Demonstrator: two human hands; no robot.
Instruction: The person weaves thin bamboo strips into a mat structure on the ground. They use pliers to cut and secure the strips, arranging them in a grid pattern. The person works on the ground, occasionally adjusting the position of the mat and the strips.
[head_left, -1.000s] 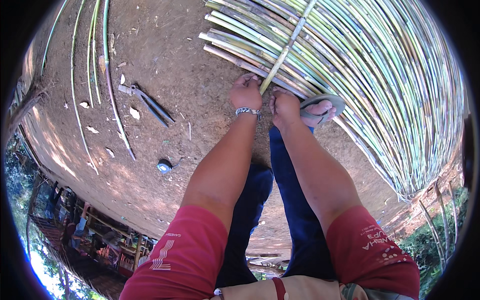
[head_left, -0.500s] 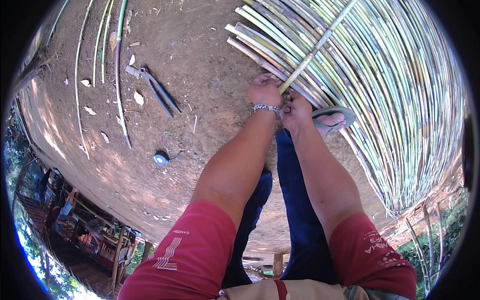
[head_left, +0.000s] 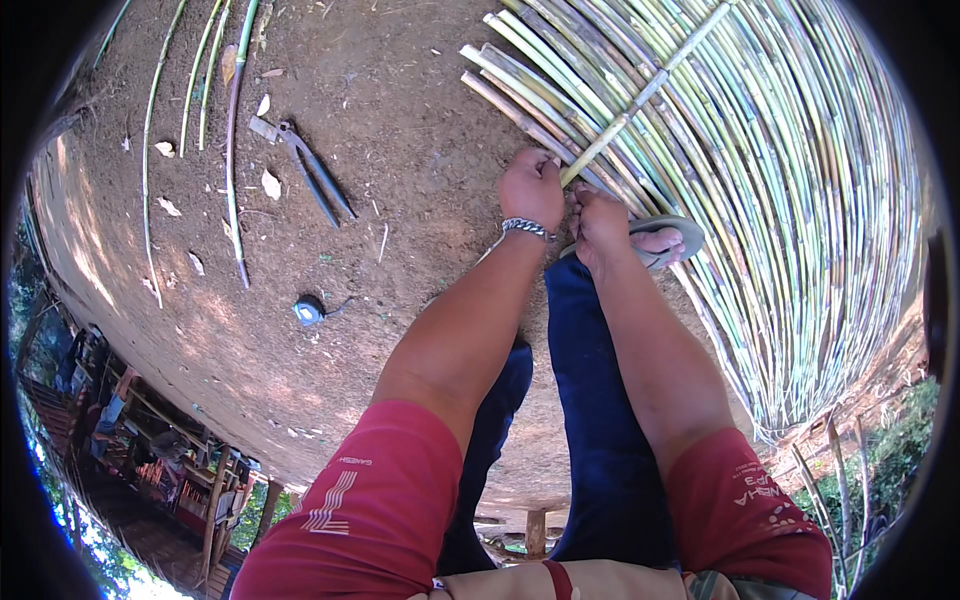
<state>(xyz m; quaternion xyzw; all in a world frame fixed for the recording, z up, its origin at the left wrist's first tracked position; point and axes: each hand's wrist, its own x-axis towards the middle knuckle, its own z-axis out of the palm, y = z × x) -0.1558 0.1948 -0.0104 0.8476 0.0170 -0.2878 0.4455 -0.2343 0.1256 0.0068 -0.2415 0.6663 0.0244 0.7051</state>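
Note:
Long thin green and tan bamboo poles (head_left: 780,200) lie side by side on the ground, with a bamboo crosspiece (head_left: 650,88) laid over them. At the near end of that crosspiece, both hands work close together. My left hand (head_left: 532,190), with a chain bracelet at its wrist, is closed just left of the crosspiece tip. Just right of the tip my right hand (head_left: 600,217) is closed too, its fingers pinched by the outermost poles. Whatever either hand grips is too small or hidden to make out. My sandalled foot (head_left: 660,241) presses beside the poles.
Long-handled pincers (head_left: 312,172) lie on the dirt to the left, with a blue tape measure (head_left: 309,310) nearer me. Several loose poles (head_left: 234,160) stretch along the far left. A shelter (head_left: 170,460) with people stands at lower left; upright sticks (head_left: 840,480) are at lower right.
My left hand has rolled a little, and its fingers now curl into a tighter fist. The right hand stays by the crosspiece tip. The whole view has shifted slightly.

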